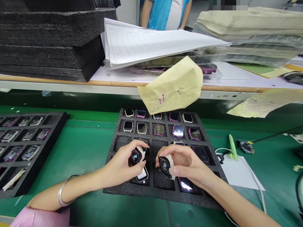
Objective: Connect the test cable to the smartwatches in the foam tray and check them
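Between the thumb and fingers of my left hand (126, 164) is a white smartwatch case (136, 156) without a strap, its dark screen lit with a small bluish figure. My right hand (184, 162) pinches a second white smartwatch case (165, 166), tilted, with a similar lit face. Both hands are above a black foam tray (163, 194) holding several watch cases in purple and white. A watch with a bright white screen (142, 175) lies in a compartment below my left hand. Another glowing purple watch (186, 184) sits under my right hand, which partly covers its neighbours.
At left lies another foam tray (53, 135) with watches and a pale stick. Yellow paper (175, 85) hangs from the shelf over the main tray's back row. White paper (239, 173), a green tool (233, 146) and cables lie at right. A person in blue (156, 14) stands behind.
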`<action>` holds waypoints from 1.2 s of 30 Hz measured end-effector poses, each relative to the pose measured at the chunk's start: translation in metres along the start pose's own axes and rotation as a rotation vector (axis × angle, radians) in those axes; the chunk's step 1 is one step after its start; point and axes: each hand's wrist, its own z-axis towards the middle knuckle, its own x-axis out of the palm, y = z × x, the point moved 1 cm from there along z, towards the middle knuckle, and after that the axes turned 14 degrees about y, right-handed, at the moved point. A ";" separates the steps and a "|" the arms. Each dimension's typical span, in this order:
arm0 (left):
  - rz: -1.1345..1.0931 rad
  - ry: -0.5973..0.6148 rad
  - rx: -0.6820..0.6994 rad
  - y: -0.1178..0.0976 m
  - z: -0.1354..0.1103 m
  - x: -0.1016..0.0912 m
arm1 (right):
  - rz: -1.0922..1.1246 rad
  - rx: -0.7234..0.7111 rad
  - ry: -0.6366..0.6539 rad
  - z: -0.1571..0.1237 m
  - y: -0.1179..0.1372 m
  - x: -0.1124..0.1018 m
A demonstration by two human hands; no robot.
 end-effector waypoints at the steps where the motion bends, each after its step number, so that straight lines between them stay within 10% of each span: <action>1: -0.002 0.005 -0.001 0.000 -0.001 0.000 | -0.003 -0.003 -0.008 0.000 0.000 0.000; 36: -0.004 -0.004 0.003 0.001 0.000 0.000 | -0.033 -0.028 -0.065 -0.003 0.004 -0.001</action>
